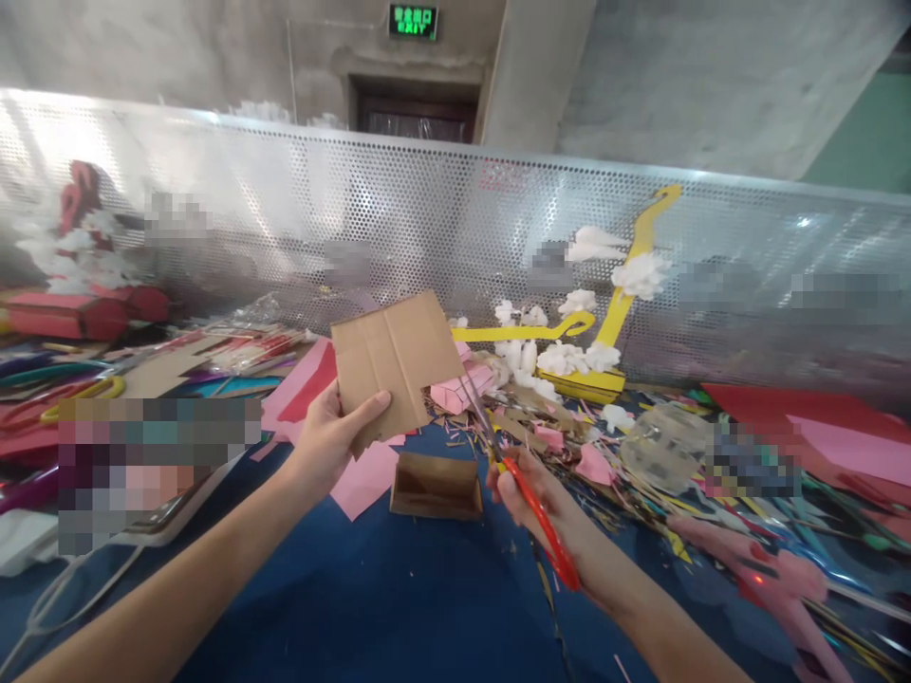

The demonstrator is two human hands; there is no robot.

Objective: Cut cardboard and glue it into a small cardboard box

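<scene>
My left hand (342, 424) pinches a creased piece of brown cardboard (395, 356) by its lower left part, thumb on the near face. A notch shows along its lower right side. In my right hand (530, 493) is a pair of red-handled scissors (530, 498), their blades pointing up beside the cardboard's right corner. Whether the blades touch the cardboard I cannot tell. Below them, an open brown cardboard box (436, 486) rests on the blue table (342, 598). A pink paper sheet (366, 479) lies to the box's left.
A pink glue gun (761, 579) with a red light lies at the right. Cardboard and paper scraps (562, 455) are strewn behind my right hand. A yellow model with white tufts (580, 379) stands before the perforated metal panel (427, 228). A white cable (78, 598) runs at the left.
</scene>
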